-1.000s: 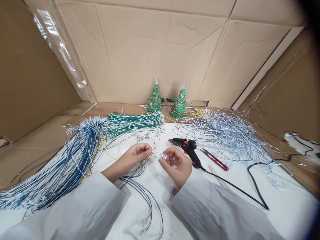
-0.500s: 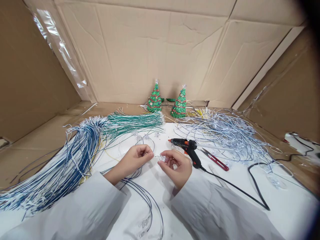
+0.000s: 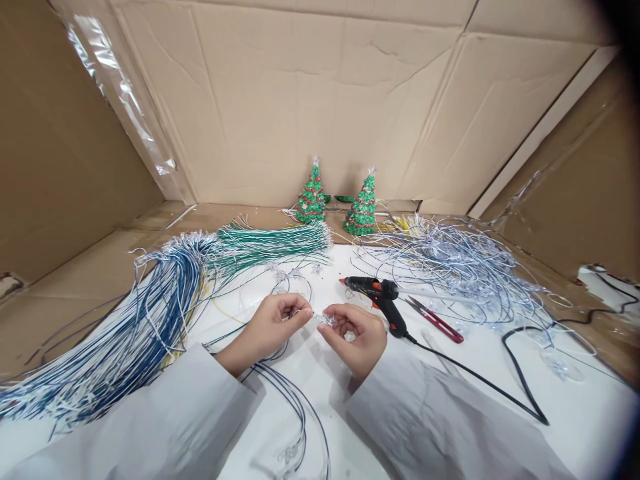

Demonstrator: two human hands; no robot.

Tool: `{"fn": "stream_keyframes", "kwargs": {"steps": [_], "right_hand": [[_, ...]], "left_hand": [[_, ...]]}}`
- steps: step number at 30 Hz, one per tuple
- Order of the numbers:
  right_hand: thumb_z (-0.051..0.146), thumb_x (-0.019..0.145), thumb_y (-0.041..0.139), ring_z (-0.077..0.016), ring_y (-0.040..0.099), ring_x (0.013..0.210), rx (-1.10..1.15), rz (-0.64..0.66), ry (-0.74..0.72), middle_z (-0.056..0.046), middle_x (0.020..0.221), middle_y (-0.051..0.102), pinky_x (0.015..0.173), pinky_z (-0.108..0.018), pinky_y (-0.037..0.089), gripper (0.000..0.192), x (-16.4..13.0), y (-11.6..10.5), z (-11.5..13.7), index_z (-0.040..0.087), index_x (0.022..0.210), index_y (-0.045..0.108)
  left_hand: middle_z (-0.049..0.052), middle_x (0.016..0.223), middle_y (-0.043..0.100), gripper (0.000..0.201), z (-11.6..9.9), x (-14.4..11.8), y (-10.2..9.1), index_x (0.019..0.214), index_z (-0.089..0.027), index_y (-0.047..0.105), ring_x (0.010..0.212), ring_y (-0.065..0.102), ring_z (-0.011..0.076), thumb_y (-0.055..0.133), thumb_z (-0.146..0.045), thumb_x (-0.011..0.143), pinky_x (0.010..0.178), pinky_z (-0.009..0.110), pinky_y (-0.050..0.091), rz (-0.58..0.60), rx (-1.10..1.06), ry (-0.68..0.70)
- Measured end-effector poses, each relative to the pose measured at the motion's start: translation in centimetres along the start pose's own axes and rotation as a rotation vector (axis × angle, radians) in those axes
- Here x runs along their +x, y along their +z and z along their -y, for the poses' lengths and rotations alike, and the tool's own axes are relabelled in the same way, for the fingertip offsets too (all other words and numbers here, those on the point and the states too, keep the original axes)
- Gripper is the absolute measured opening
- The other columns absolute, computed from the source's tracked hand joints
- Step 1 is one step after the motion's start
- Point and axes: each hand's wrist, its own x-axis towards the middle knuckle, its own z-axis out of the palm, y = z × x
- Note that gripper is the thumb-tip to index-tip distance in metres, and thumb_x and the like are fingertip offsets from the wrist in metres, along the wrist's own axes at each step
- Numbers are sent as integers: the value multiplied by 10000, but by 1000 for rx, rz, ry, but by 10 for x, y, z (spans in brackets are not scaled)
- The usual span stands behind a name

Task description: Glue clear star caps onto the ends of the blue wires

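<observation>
My left hand (image 3: pixel 273 325) pinches the tip of a thin blue and white wire (image 3: pixel 295 400) that loops back under my wrist. My right hand (image 3: pixel 356 331) pinches a small clear star-shaped piece (image 3: pixel 327 320) right at that wire's tip. The two hands meet fingertip to fingertip over the white table (image 3: pixel 575 407). Both arms wear white sleeves.
A black and orange glue gun (image 3: pixel 380 297) with a black cord (image 3: pixel 520 380) and red snips (image 3: pixel 434 320) lie right of my hands. Blue wires (image 3: pixel 135 333) and green wires (image 3: pixel 270 243) lie left, tangled pale wires (image 3: pixel 450 267) right. Two small green trees (image 3: pixel 311 197) stand by the cardboard wall (image 3: pixel 320 100).
My hands have drawn a little closer together and slightly lower, bringing the star piece up against the wire tip. The view has shifted a little.
</observation>
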Motion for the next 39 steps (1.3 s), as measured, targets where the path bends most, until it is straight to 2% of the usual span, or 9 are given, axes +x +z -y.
{"fn": "stream_keyframes", "kwargs": {"steps": [19, 35, 39], "right_hand": [[140, 663, 651, -78, 468, 445, 6, -31, -3, 11, 596, 560, 431, -195, 418, 117, -2, 1, 1, 155, 778, 636], [168, 665, 640, -89, 472, 455, 8, -20, 43, 0, 612, 571, 432, -209, 422, 104, -3, 1, 3, 170, 769, 633], [175, 667, 644, -89, 471, 461, 22, -39, 46, 14, 605, 553, 443, -205, 424, 120, -2, 2, 5, 176, 785, 626]], "left_hand": [[4, 669, 518, 244, 7, -1, 3, 710, -128, 561, 661, 465, 132, 539, -353, 802, 610, 231, 349, 24, -28, 8], [-1, 651, 521, 236, 5, -1, 3, 689, -132, 572, 651, 467, 130, 568, -349, 781, 609, 223, 355, 26, -63, -1], [-4, 645, 508, 254, -2, -2, 4, 671, -132, 549, 634, 458, 121, 570, -363, 775, 597, 221, 350, 10, -96, -3]]}}
